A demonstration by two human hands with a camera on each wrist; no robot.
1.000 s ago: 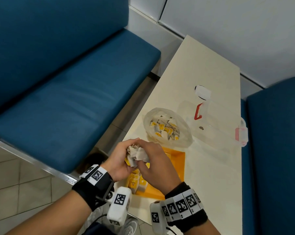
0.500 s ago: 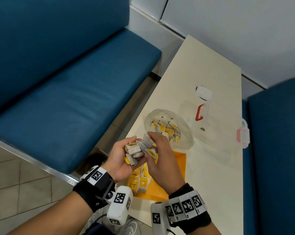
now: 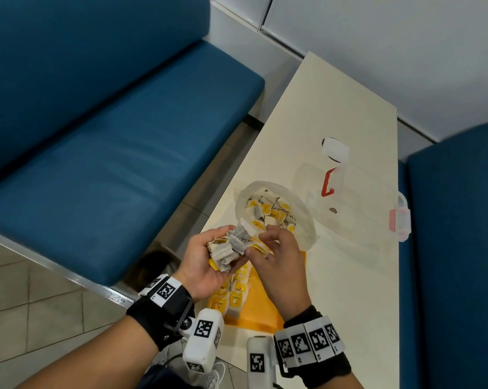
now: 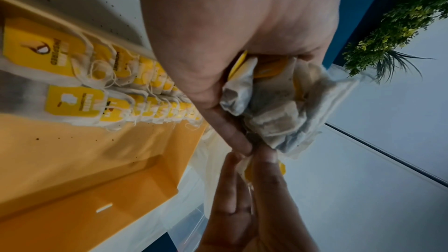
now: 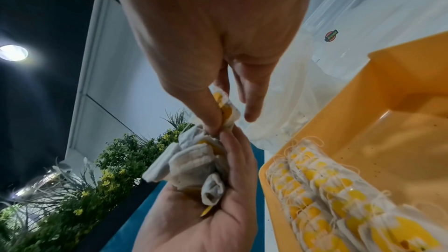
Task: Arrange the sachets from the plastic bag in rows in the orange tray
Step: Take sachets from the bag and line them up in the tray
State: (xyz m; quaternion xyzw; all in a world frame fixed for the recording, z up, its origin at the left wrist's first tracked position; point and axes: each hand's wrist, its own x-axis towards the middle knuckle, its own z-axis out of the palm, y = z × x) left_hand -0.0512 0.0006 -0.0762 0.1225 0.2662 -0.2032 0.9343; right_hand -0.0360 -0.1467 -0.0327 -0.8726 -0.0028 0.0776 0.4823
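L hand (image 3: 209, 262): cupping sachet bunch (image 3: 227, 249).
R hand (image 3: 276, 256): now pinching one sachet (image 5: 224, 108) free.
Next: row in orange tray (image 3: 265, 307).

Sachets (image 3: 238, 294) rowed in orange tray (image 3: 261, 310), others bagged (image 3: 273, 213)

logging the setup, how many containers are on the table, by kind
plastic bag: 1
orange tray: 1
clear plastic box: 1
total: 3
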